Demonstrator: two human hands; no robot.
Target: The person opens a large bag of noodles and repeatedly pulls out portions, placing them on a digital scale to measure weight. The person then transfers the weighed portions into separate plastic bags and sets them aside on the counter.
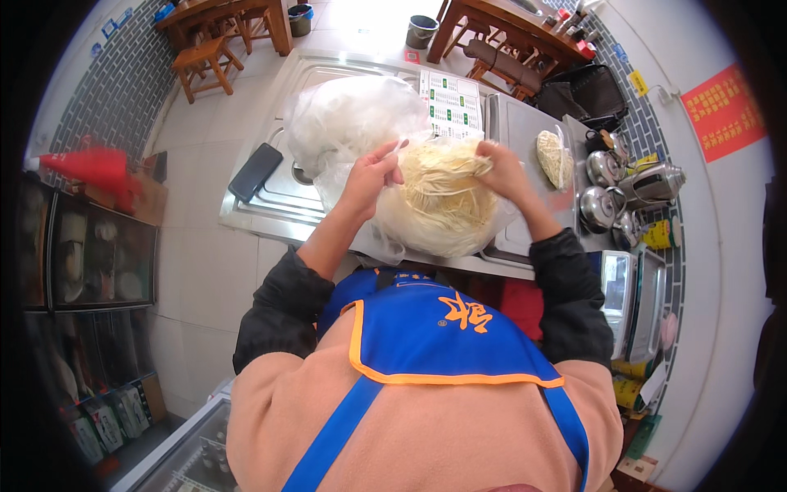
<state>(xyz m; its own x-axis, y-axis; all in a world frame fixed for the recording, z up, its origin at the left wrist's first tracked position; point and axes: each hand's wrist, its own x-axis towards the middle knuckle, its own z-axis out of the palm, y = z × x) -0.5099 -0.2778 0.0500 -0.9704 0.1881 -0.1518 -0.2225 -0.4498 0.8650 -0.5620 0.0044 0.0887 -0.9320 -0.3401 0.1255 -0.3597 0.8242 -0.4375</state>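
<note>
A large clear plastic bag of pale yellow noodles (452,203) rests at the front edge of the steel counter (289,230). My left hand (375,175) grips the gathered edge of a plastic bag at the noodles' left side. Strands of noodles are pinched in my right hand (501,169) at the upper right of the heap. Behind and left of the noodles stands a bulky white translucent plastic bag (356,117), its contents unclear. A small bag of noodles (554,158) lies further right on the counter.
A black phone (256,173) lies at the counter's left edge. A printed sheet (452,103) is at the back. Steel kettles (599,206) and a weighing scale (618,295) stand to the right. Beyond the counter are wooden tables, a stool (206,61) and bins (422,32).
</note>
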